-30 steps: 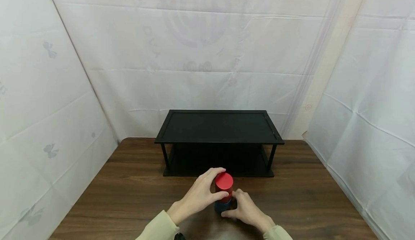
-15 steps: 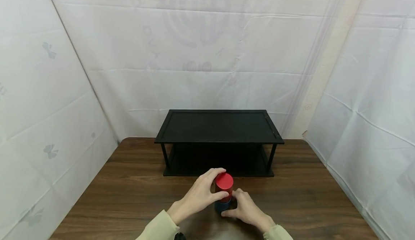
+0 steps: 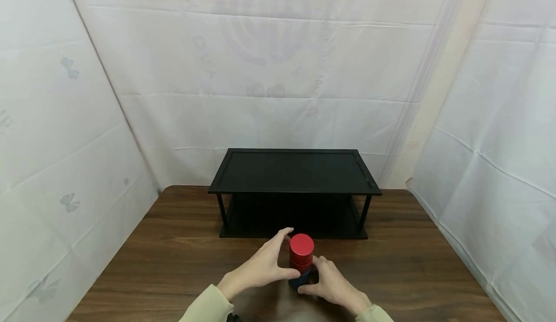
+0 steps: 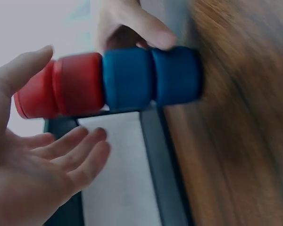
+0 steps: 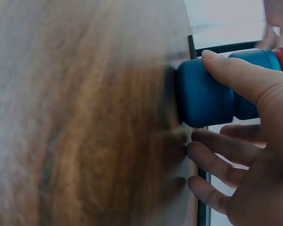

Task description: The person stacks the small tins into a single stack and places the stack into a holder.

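Observation:
A red canister stands upright on top of a blue canister, stacked on the wooden table. Each has a seam round its side, plain in the left wrist view, where the red canister and blue canister lie sideways across the picture. My left hand is beside the red canister, its thumb and fingers spread apart and holding nothing. Low on the stack, my right hand holds the blue canister between thumb and fingers; its thumb lies along the side in the right wrist view.
Behind the stack stands a black two-tier shelf, its lower board close beyond the canisters. White sheets hang at the back and on both sides of the wooden table.
My left hand has let go of the red canister; its fingers have spread and drawn slightly away to the left. The right hand and the stack have stayed in place.

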Motion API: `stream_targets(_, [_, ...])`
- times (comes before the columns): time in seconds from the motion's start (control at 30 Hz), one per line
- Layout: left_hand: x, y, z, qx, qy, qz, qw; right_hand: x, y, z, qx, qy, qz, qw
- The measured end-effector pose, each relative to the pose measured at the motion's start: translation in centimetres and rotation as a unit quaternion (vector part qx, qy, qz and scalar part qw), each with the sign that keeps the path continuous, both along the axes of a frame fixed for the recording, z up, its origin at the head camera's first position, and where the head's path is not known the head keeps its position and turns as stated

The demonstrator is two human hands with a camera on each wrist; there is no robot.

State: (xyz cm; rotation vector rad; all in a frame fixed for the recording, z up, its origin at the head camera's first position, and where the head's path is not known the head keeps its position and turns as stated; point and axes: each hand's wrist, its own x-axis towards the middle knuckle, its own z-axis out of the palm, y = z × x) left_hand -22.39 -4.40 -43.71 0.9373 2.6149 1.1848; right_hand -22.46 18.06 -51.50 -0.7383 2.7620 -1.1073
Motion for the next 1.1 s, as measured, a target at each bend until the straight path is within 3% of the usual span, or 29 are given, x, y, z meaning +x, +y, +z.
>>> stream_targets(0.17, [-0.7, -0.9, -1.4, -0.026, -0.035, -0.026, 0.9987, 0.2, 0.4, 0.5, -0.048, -0.021, 0.017, 0.998])
stream_targets(0.33, [-1.3, -0.7, -2.8, -0.021, -0.060, -0.040, 0.9972, 0.3, 0.5, 0.5, -0.077, -0.032, 0.023, 0.996])
stream_targets(0.6, [-1.7, 0.0, -4.5, 0.000, -0.082, -0.047, 0.9955, 0.3, 0.3, 0.3, -0.074, -0.041, 0.023, 0.996])
stream_targets(1.1, [-1.9, 0.9, -5.7, 0.022, -0.075, -0.046, 0.9959, 0.2, 0.2, 0.1, -0.064, -0.035, 0.013, 0.997])
